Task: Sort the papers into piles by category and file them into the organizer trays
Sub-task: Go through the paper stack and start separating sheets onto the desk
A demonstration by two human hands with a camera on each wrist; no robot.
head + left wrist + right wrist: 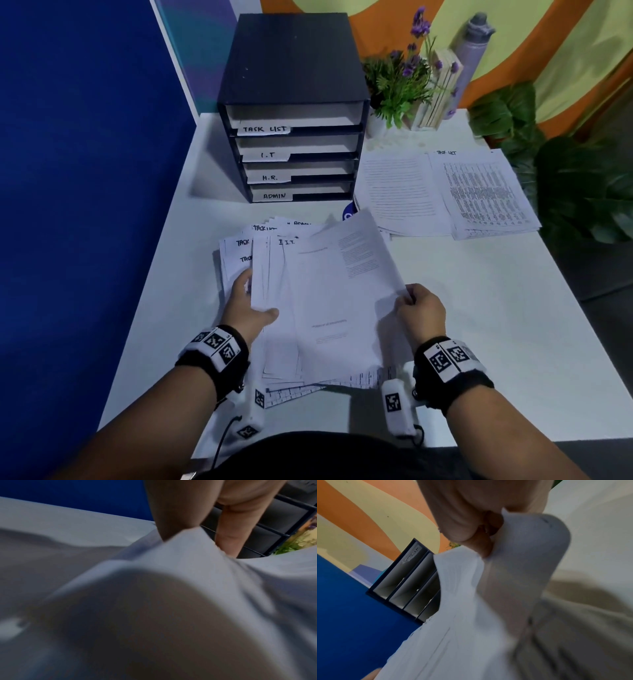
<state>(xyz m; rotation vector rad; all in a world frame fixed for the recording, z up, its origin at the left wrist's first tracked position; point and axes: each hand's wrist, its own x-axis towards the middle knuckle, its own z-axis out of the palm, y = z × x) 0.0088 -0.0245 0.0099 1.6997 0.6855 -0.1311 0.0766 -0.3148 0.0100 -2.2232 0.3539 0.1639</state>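
A fanned stack of white papers [274, 267] with handwritten headings lies on the white table in front of me. My left hand [248, 305] grips the stack's left edge, thumb on top. My right hand [416, 305] pinches the right edge of the top sheet [339, 284] and lifts it off the stack; the pinch shows close up in the right wrist view [484, 539]. The black organizer [294, 113] stands at the back, with four trays labelled TASK LIST, I.T, H.R. and ADMIN. Two sorted piles [445, 192] lie to its right.
A potted plant with purple flowers [400, 85], some books and a grey bottle [472, 51] stand behind the sorted piles. A blue partition [85, 171] runs along the left. Large green leaves [582, 178] overhang the table's right edge.
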